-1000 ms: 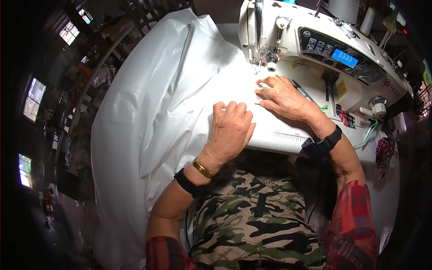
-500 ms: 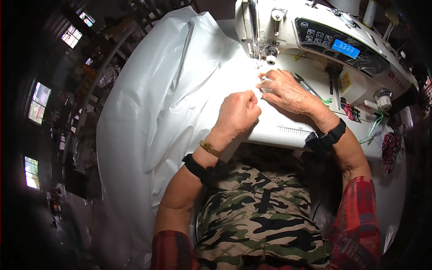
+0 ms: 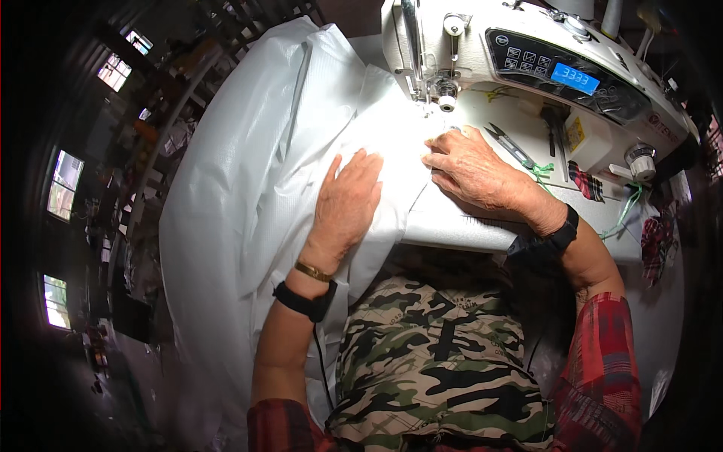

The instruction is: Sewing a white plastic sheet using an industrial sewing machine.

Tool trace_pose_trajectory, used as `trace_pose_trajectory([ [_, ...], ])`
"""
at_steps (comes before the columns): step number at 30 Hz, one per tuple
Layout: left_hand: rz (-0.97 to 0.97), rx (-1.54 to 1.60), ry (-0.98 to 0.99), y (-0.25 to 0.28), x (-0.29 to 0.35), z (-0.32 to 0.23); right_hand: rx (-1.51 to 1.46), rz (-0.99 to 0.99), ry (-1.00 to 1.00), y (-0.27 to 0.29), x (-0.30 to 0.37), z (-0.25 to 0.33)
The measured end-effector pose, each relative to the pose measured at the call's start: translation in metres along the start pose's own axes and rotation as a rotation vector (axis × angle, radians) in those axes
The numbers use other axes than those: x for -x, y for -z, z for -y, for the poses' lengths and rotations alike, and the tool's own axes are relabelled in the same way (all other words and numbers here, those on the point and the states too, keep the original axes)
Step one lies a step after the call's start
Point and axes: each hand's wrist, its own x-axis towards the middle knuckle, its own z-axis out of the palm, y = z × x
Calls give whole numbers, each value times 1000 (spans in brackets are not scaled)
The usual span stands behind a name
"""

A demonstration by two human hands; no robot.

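A large sheet of white woven plastic fabric (image 3: 248, 166) spreads in folds over the left of the sewing table and hangs down its front. My left hand (image 3: 348, 197) is open, lying flat on the fabric with its fingers stretched away from me. At the fabric's right edge, just in front of the sewing machine's needle area (image 3: 433, 102), my right hand (image 3: 482, 169) is closed, fingers bent and pinching the edge. Its fingertips are partly lost in the bright lamp light. The white sewing machine (image 3: 474, 60) stands at the far right.
Thread snips (image 3: 512, 145) with a green cord lie on the table right of my right hand. A plaid scrap (image 3: 586, 181) lies below the machine's arm. The handwheel-like knob (image 3: 640, 162) sits farther right. Thread cones (image 3: 614, 19) stand behind the machine.
My left hand has moved left and slightly down, from a closed grip to lying flat on the fabric. My right hand has drawn slightly toward me, its fingers more bent.
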Motion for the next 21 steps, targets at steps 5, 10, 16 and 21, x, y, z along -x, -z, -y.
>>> trace_pose_trajectory([
  [5,74,-79,3,10,-15,-1,15,34,-29,2,-2,0],
  [10,-17,276,-67,5,-15,-44,-25,14,-24,6,-2,-2],
  [16,-58,189,-38,-9,-12,-51,-80,36,-128,6,-4,-5],
  [21,-7,173,-87,-14,-15,-43,-40,-71,-25,0,-4,-2],
])
